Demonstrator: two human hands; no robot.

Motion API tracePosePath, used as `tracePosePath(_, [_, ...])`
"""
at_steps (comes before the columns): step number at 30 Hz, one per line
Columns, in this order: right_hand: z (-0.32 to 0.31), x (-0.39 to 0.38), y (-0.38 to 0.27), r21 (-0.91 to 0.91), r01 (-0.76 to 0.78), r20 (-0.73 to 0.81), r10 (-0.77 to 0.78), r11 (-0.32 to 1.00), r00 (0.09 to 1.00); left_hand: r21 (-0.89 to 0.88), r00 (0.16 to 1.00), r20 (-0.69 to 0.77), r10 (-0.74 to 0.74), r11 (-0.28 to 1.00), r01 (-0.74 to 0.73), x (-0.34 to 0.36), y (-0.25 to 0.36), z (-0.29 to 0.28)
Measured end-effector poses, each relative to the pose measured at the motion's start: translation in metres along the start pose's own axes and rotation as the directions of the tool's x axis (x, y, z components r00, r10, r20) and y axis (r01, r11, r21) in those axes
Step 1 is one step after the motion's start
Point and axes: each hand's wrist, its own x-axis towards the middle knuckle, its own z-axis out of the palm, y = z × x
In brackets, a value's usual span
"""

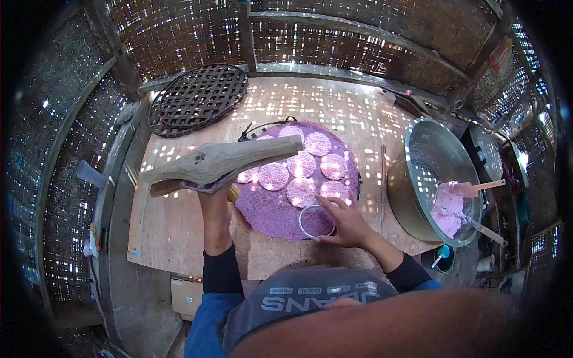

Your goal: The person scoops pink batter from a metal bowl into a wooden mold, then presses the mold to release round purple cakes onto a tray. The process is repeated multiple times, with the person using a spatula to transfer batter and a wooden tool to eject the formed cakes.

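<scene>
Left hand point(216, 194) closed around a wooden mallet-like block point(222, 164), raised over the purple mat point(268, 209). Right hand point(346, 224), fingers curled, holds a metal ring mould point(317, 221) down on the mat's near edge; ring looks filled with purple paste, hard to be sure. Pressed purple discs point(303, 164) beyond it. Steel bowl point(439, 179) at right holds pink dough point(449, 209) and two sticks.

Bare board point(179, 227) left of the purple mat point(268, 212) lies open; the metal bowl point(418, 197) blocks the right.
</scene>
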Motion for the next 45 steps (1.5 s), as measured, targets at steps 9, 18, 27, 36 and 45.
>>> tracePosePath(9, [0.008,-0.005,0.006,-0.03,0.0,-0.097,-0.003,1.0,0.995,0.153,0.987,0.116,0.114,0.979,-0.131,-0.016,-0.009,0.028])
tracePosePath(18, [-0.121,0.012,-0.026,0.158,0.161,-0.506,-0.06,0.974,0.86,0.343,0.514,0.668,0.538,0.39,-0.855,-0.037,-0.073,0.049])
tracePosePath(27, [-0.17,0.057,-0.017,0.967,0.248,-0.234,0.58,0.056,0.78,-0.014,0.093,0.968,0.232,0.421,-0.907,-0.045,0.035,0.152])
tracePosePath(36, [-0.18,-0.012,-0.051,0.484,0.258,-0.484,0.011,0.836,0.875,0.294,0.198,0.951,-0.239,0.488,-0.822,-0.063,0.073,0.144])
tracePosePath(45, [-0.258,-0.13,0.019,0.596,0.45,-0.783,0.358,0.665,0.508,0.495,0.447,0.859,-0.249,0.627,-0.602,-0.082,0.052,0.135])
